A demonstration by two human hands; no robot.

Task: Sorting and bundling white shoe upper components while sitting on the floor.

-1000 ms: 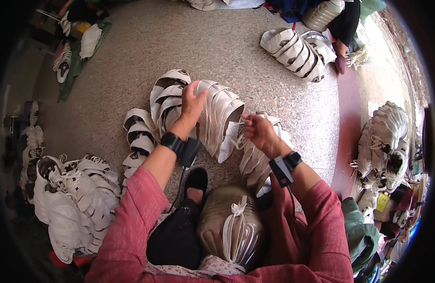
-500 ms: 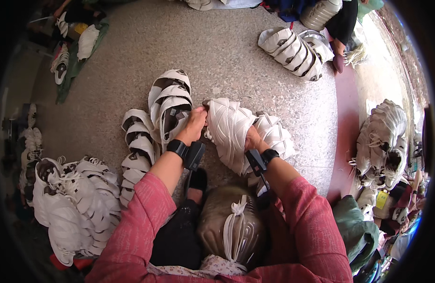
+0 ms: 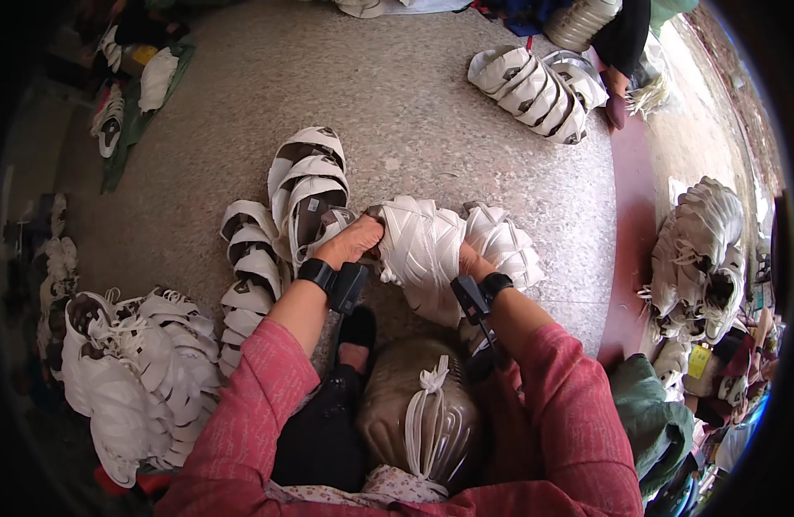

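Observation:
A nested stack of white shoe uppers (image 3: 421,246) with crossing woven bands is held between my hands, above the speckled floor. My left hand (image 3: 356,241) is closed on its left edge, fingers curled at the dark inner lining. On the right side, my right hand (image 3: 474,263) grips the stack, its fingertips hidden behind the uppers. Another white stack of uppers (image 3: 504,246) lies just beyond my right hand. Next to my left hand rests a row of nested uppers (image 3: 309,185) with dark linings, and a second row (image 3: 249,271) sits left of it.
A large heap of white uppers with laces (image 3: 143,370) is at the left. Between my legs stands a translucent plastic container (image 3: 423,405) with white laces tied on it. More uppers (image 3: 535,93) lie far right, near another person's foot (image 3: 617,108). A laced pile (image 3: 697,258) is at right.
The held stack has come slightly nearer to me and turned a little more upright. My left hand moved a bit nearer and rightward with it.

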